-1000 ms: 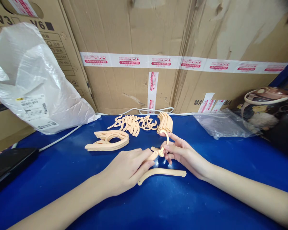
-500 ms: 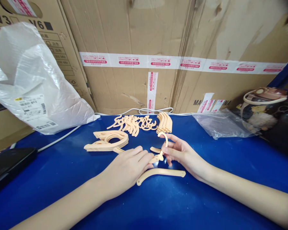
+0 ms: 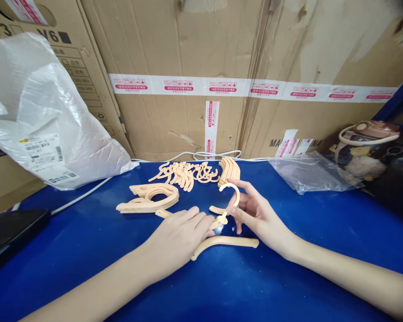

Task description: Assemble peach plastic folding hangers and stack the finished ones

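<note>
My left hand [image 3: 184, 235] is closed over a beige hanger arm [image 3: 161, 213], whose ends stick out on both sides of the fingers. Between thumb and fingers, my right hand [image 3: 257, 210] pinches a beige hanger hook [image 3: 237, 195]. The hook's base meets the right end of that arm; whether they are locked together I cannot tell. Just in front lies a loose curved hanger arm [image 3: 230, 242]. Another curved piece [image 3: 217, 209] shows partly behind the hook. Left of my hands is a stack of folded hangers [image 3: 147, 206].
Toward the back lie a pile of loose hooks [image 3: 184, 174] and a bundle of hanger arms [image 3: 230, 169]. A white plastic bag [image 3: 50, 116] and a dark phone-like device [image 3: 16, 239] are at left. A clear bag [image 3: 309, 172] and a bottle [image 3: 362, 147] stand at right, cardboard [image 3: 174, 44] behind.
My right hand has turned the hook, so its curve now shows wider and opens to the left. My left hand stays on the hanger arm; the view has shifted slightly.
</note>
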`<state>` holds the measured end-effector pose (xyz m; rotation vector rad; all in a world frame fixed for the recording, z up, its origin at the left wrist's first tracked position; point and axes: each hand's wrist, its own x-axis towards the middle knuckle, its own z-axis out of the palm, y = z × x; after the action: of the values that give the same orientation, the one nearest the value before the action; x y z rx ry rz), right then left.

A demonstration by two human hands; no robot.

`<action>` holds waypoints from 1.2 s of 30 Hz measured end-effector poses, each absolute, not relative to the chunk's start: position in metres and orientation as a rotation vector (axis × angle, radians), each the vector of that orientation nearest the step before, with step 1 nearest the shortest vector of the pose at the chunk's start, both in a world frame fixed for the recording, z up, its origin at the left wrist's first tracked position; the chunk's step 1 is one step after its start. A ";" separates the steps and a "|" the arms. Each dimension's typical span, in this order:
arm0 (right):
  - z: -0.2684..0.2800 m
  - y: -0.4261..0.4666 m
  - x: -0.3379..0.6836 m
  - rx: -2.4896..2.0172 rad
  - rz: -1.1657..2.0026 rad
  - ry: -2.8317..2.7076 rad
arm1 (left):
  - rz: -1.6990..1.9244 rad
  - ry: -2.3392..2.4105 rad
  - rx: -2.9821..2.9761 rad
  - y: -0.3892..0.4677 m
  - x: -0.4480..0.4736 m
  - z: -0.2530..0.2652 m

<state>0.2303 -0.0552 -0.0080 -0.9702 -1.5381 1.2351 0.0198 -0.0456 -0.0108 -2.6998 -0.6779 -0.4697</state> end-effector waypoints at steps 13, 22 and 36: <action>-0.009 -0.056 0.232 -1.003 1.125 -1.654 | -0.459 -0.763 -2.741 -0.048 0.022 -0.013; -0.010 -0.056 0.231 -1.025 1.106 -1.676 | -0.424 -0.780 -2.770 -0.049 0.021 -0.015; -0.011 -0.060 0.228 -1.018 1.095 -1.674 | -0.415 -0.896 -2.866 -0.053 0.020 -0.003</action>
<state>0.2279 -0.0599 -0.0106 -1.0181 -1.6740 1.0954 0.0205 -0.0534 -0.0034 -2.8658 -0.8964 -0.4150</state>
